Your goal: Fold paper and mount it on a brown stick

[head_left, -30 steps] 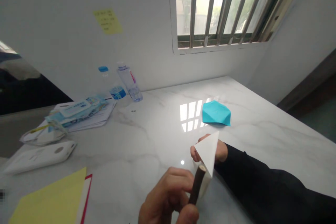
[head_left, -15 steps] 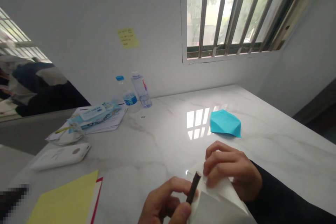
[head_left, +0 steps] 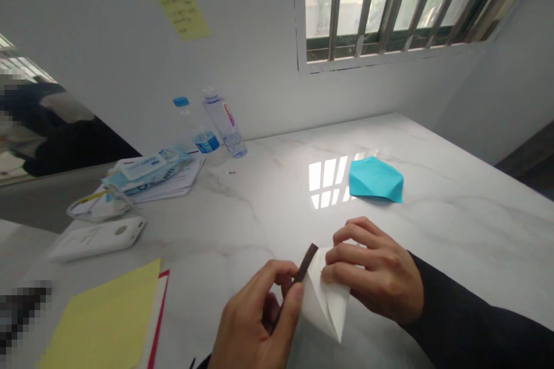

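Note:
My left hand point(head_left: 259, 314) is closed around a short dark brown stick point(head_left: 307, 262), pinched between thumb and forefinger, with its upper end sticking out. Right beside the stick is a folded piece of white paper point(head_left: 322, 302), its pointed corner hanging down toward me. The fingers of my right hand point(head_left: 372, 268) are bent over the paper's right side and press on it; the thumb is hidden. On the table beyond my hands lies a folded turquoise paper point(head_left: 375, 179).
Yellow paper point(head_left: 104, 317) over white and red sheets lies front left. Behind it are a white box-like device point(head_left: 99, 237), a cable point(head_left: 123, 202), a blue wipes pack point(head_left: 149, 172) on papers and two plastic bottles point(head_left: 206, 141) point(head_left: 225, 124) by the wall. A barred window point(head_left: 389, 6) is above.
The white paper has turned so its point faces down, and the stick now leans more to the right along its edge. Both hands appear slightly higher and further left; the camera view has tilted down.

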`<state>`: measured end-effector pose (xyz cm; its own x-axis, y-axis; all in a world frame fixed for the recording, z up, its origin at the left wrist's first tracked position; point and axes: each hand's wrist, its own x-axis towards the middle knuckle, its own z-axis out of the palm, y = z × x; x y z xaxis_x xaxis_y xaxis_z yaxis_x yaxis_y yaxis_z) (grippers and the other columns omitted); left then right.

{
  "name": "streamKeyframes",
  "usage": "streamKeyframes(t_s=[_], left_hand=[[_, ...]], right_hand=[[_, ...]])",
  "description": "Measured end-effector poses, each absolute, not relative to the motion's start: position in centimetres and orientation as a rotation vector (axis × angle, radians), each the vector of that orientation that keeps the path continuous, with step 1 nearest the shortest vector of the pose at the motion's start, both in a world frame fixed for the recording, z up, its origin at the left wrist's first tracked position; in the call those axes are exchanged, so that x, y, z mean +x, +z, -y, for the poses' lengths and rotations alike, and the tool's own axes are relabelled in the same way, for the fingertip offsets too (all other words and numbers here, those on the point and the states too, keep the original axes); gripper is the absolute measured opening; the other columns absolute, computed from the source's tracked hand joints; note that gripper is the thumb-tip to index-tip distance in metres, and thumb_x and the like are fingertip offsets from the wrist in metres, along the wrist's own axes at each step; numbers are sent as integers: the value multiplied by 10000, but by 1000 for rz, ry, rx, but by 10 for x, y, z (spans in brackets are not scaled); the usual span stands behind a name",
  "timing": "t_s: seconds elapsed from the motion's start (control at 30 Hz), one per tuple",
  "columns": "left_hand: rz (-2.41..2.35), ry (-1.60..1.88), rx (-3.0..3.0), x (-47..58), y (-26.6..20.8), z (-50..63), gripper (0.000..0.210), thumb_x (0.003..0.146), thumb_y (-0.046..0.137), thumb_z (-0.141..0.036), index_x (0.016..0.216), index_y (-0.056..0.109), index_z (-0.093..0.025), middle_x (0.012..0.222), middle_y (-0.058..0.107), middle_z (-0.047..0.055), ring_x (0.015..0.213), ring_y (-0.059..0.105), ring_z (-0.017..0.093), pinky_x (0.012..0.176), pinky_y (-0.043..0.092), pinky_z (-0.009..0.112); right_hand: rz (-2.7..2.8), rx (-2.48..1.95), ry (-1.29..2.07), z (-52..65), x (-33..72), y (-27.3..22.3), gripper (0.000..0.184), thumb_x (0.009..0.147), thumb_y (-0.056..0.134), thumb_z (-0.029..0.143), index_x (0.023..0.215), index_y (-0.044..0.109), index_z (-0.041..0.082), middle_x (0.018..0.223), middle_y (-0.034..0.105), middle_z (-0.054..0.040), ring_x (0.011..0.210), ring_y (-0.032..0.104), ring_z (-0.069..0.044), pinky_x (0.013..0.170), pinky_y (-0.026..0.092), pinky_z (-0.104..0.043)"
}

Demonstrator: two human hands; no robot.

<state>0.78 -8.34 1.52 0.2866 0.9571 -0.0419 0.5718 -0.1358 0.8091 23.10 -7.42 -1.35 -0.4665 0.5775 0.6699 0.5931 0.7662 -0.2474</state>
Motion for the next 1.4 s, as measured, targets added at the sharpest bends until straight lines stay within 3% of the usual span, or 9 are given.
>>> streamKeyframes(t_s=[0.1,0.3,0.83,1.4], left_hand=[[-1373,587,1692,10,11,78,272,956,580,-482,996,646,-221,797,675,-9,542,580,131,471,400,212],[-1296,467,1671,8,5,75,270,972,578,-455,1061,674,-220,740,637,-24,548,533,118,479,355,207],[-1304,406,1795,12,11,77,188,923,638,-407,896,730,-245,594,571,-64,496,503,102,465,346,202],[-1275,380,1875,9,6,78,113,943,627,-365,907,695,-283,608,590,-98,501,506,81,492,368,204]], right_hand=[[2193,-886,-39,78,230,-13,236,1000,501,95,873,678,186,843,730,-27,885,585,-201,850,436,-385],[2226,-874,0,76,235,-14,244,1019,486,128,879,679,180,842,732,-36,884,590,-209,830,445,-381],[2273,-878,121,72,247,-7,179,992,561,112,908,699,188,853,743,-48,868,611,-208,778,501,-354],[2313,-856,227,70,252,-3,118,973,616,135,925,709,190,877,753,-47,847,617,-194,806,554,-337]])
